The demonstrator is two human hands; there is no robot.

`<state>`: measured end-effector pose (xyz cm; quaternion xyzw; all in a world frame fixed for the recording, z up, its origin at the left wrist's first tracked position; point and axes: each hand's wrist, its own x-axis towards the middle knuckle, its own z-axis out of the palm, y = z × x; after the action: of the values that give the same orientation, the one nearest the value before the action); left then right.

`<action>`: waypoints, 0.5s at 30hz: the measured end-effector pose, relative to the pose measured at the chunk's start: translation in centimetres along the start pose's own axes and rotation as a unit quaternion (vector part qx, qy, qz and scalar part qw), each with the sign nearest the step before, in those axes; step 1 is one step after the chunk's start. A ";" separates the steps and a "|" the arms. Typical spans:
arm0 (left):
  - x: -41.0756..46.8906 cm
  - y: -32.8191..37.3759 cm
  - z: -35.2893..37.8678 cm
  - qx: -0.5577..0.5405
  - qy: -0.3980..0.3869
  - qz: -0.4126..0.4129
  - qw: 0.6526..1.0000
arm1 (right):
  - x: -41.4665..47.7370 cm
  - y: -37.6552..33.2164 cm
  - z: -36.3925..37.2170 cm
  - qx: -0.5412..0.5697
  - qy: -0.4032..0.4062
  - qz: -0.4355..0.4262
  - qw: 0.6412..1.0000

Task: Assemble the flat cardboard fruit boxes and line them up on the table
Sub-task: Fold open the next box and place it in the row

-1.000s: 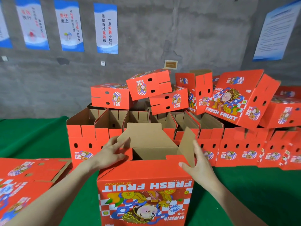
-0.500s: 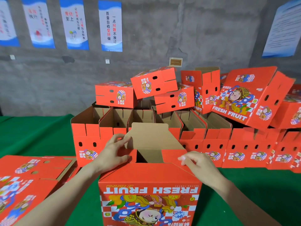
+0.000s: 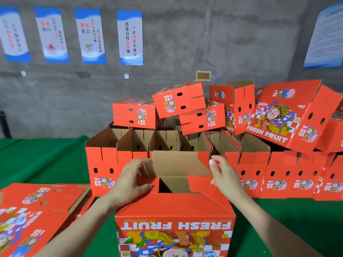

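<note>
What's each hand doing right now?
Left hand: gripping the left flap.
Right hand: open, touching the right flap.

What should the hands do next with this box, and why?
Probably fold the upright brown flap down toward the person. Both red side flaps already lie inward, the left hand and right hand sit beside the brown flap, and the box top has a gap showing.

Half-built box [image 3: 174, 212] stands on green table [image 3: 37, 160], "FRESH FRUIT" print upside down. Left hand [image 3: 133, 179] grips left end flap [image 3: 150, 179]. Right hand [image 3: 225, 177] rests on right end flap [image 3: 199, 183]. Rear flap [image 3: 176, 164] upright. Open boxes [image 3: 104, 164] in a row behind; flat boxes [image 3: 37, 210] at left.
</note>
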<state>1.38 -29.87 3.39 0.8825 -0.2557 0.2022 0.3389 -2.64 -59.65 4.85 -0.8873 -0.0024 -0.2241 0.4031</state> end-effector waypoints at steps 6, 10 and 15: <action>-0.2 0.4 -0.3 0.090 -0.046 0.049 0.994 | -0.6 -0.8 0.6 0.012 -0.062 -0.043 0.997; -0.2 1.6 -0.7 0.049 -0.065 0.013 0.997 | -1.0 -0.5 0.5 0.000 -0.129 -0.069 0.989; 0.2 1.5 -0.3 0.062 -0.181 -0.115 0.975 | -0.4 -0.5 0.2 -0.075 -0.264 -0.066 0.959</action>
<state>0.61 -30.64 4.48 0.9473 -0.1962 0.0142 0.2527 -3.01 -59.10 4.99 -0.9404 -0.1503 -0.0078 0.3049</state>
